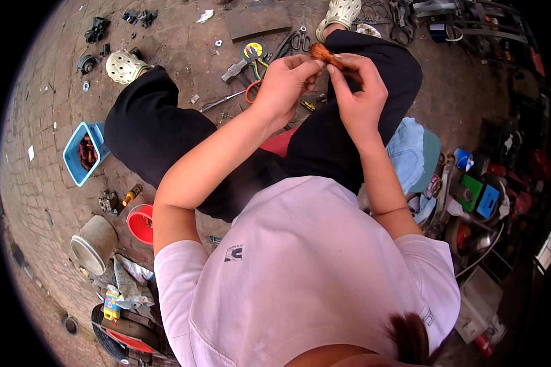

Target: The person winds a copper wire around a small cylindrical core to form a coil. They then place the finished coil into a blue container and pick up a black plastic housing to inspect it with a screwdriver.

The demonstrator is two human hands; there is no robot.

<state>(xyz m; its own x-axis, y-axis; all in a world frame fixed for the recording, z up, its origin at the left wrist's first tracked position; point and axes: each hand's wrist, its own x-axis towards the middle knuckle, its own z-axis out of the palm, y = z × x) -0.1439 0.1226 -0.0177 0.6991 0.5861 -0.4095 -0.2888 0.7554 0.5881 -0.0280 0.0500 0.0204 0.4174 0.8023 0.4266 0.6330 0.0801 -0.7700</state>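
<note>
Between my two hands, held up over the floor in front of my knees, is a small copper-coloured bundle (322, 52) that fans out at its upper left end and looks like a coil of wire. My right hand (362, 87) pinches its narrower end between thumb and fingers. At its lower edge, the thumb and fingertips of my left hand (289, 79) are pressed together on it; the fingers partly hide the contact. Beyond my left wrist lie a hammer (234, 70), orange-handled pliers (253, 92) and a screwdriver (223, 101). Scissors (300, 40) rest just past the bundle.
A blue basket (72, 147) of reddish-brown pieces stands left, near a red bucket (139, 225) and a grey bucket (95, 244). A flat board (259, 23) lies ahead. Dark machine parts (97, 29) are at far left. Tools and boxes (488, 200) crowd the right.
</note>
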